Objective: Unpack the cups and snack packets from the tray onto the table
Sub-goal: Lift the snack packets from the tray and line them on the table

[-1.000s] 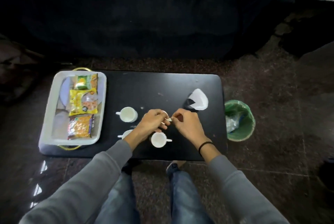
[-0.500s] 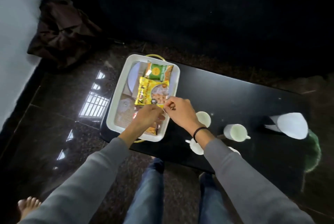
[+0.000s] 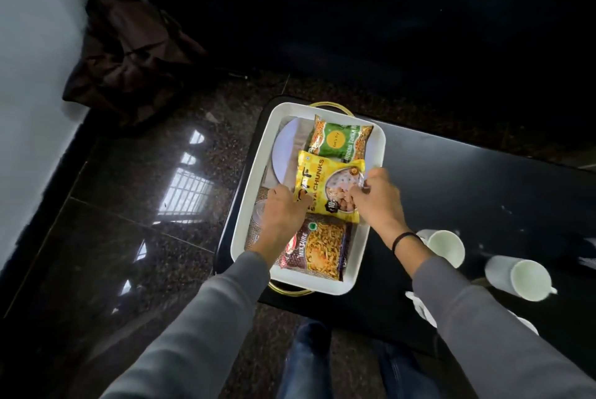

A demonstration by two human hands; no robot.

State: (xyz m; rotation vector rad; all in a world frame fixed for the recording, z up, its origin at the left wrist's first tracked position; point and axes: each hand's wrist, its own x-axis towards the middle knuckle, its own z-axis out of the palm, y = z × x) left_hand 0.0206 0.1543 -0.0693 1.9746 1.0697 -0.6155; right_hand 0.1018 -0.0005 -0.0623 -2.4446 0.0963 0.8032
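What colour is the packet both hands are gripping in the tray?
Yellow packet, bright with dark lettering, seen clearly in the head view.

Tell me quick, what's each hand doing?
Left hand: closed on the yellow soya chunks packet.
Right hand: closed on the same packet's other edge.

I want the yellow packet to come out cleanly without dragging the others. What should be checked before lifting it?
1. Left hand grips the yellow packet at its near-left edge: ok.
2. Right hand pinches its right edge: ok.
3. Yellow packet lies on top, overlapping the green packet and the red packet: ok, nothing pins it.
4. Neighbours may shift on lifting: cannot tell.
5. Bare table right of the tray for setting it down: ok.
6. Cups stand near the right forearm's path: not ok, mind them.
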